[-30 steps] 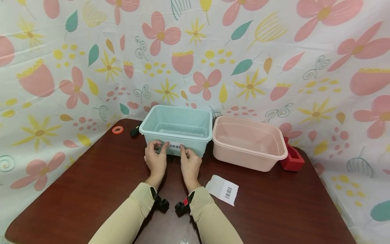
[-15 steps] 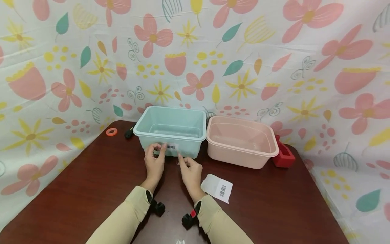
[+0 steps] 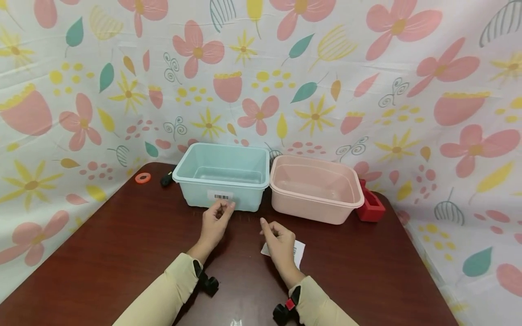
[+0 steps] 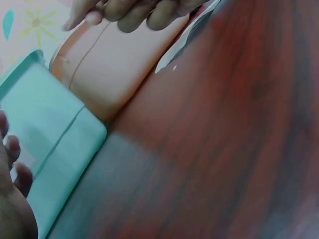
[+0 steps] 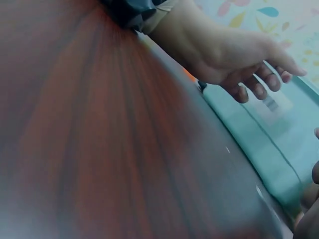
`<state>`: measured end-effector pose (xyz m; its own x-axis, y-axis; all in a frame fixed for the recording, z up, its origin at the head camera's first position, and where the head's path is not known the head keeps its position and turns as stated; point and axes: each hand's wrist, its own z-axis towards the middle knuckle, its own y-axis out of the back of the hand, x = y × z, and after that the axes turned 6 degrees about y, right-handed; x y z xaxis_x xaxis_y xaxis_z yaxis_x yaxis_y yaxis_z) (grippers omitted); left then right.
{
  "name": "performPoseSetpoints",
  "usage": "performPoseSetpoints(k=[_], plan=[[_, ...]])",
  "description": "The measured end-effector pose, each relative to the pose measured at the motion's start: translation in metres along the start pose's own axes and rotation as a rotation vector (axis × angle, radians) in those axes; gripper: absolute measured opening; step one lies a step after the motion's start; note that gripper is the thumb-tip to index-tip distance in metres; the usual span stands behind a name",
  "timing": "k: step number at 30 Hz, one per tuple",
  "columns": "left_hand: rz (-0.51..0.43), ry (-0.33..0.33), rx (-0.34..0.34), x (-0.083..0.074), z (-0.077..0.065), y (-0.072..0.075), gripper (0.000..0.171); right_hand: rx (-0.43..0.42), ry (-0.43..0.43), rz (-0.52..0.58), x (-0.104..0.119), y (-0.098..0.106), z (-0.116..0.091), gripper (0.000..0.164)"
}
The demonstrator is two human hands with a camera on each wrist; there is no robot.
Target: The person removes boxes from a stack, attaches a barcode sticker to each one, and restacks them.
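A light blue plastic bin stands at the back of the table, with a white barcode label flat on its front wall. Just in front of this label is my left hand, its fingers loosely bent around nothing; the right wrist view shows the label behind those fingers. My right hand is raised to the right, fingers loosely curled, with nothing visible in them. Behind it, partly covered in the head view, lies a white paper piece with a barcode.
A pink bin stands close to the blue bin's right side. Beyond it is a red box-like object. At the back left are an orange ring and a black-handled thing. Patterned cloth hangs behind the table.
Both hands have come off the blue bin's label. The left has dropped slightly below it; the right has drawn back toward the right, near the paper. The head view has turned slightly right.
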<state>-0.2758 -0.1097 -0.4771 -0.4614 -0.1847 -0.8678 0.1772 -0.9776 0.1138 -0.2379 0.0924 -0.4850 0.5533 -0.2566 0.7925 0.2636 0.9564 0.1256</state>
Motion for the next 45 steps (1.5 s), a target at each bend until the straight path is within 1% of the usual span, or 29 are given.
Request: performPoseSetpoints(k=[3,5,8,10,12,15,17,19,22,24,27,29,32,34,36,38,41,45], plan=[[0.052,0.036,0.113,0.0,-0.001,-0.004,0.012,-0.009,-0.014,-0.032,-0.003,0.02,0.0,0.038],[0.073,0.061,0.195,0.001,-0.001,-0.005,0.012,0.011,-0.042,-0.065,-0.006,0.034,0.0,0.036],[0.055,0.083,0.321,0.001,-0.002,-0.007,0.016,0.082,-0.073,-0.165,-0.012,0.058,0.0,0.029],[0.022,0.082,0.401,0.001,-0.004,-0.009,0.02,0.156,-0.067,-0.256,-0.016,0.073,0.0,0.024],[-0.008,0.064,0.48,0.0,-0.007,-0.011,0.023,0.23,-0.036,-0.363,-0.02,0.087,-0.001,0.022],[-0.023,0.011,0.577,-0.004,-0.011,-0.017,0.028,0.335,0.016,-0.49,-0.024,0.101,-0.002,0.037],[-0.012,-0.036,0.63,-0.006,-0.014,-0.021,0.03,0.393,0.024,-0.539,-0.025,0.105,-0.002,0.047],[-0.001,-0.088,0.671,-0.01,-0.016,-0.024,0.032,0.437,0.021,-0.566,-0.025,0.105,-0.002,0.05],[0.028,-0.157,0.703,-0.014,-0.017,-0.028,0.035,0.48,0.012,-0.58,-0.023,0.103,-0.001,0.047],[0.054,-0.179,0.704,-0.015,-0.018,-0.029,0.038,0.488,0.017,-0.579,-0.023,0.102,-0.001,0.043],[0.105,-0.157,0.694,-0.014,-0.019,-0.032,0.041,0.491,0.018,-0.553,-0.024,0.101,-0.001,0.036],[0.137,-0.111,0.7,-0.013,-0.02,-0.036,0.044,0.488,0.011,-0.483,-0.024,0.1,-0.002,0.031],[0.171,-0.032,0.72,-0.011,-0.023,-0.043,0.049,0.485,-0.021,-0.325,-0.021,0.099,-0.004,0.024],[0.179,0.019,0.73,-0.013,-0.025,-0.048,0.046,0.483,-0.037,-0.211,-0.02,0.098,-0.004,0.021],[0.167,0.062,0.732,-0.014,-0.029,-0.053,0.038,0.477,-0.046,-0.138,-0.018,0.096,-0.006,0.018],[0.145,0.089,0.729,-0.016,-0.032,-0.056,0.026,0.467,-0.04,-0.098,-0.017,0.095,-0.007,0.017],[0.102,0.12,0.714,-0.018,-0.036,-0.061,0.012,0.455,-0.024,-0.078,-0.014,0.095,-0.008,0.017],[0.041,0.16,0.69,-0.019,-0.039,-0.064,0.007,0.445,0.009,-0.049,0.004,0.097,-0.006,0.019]])
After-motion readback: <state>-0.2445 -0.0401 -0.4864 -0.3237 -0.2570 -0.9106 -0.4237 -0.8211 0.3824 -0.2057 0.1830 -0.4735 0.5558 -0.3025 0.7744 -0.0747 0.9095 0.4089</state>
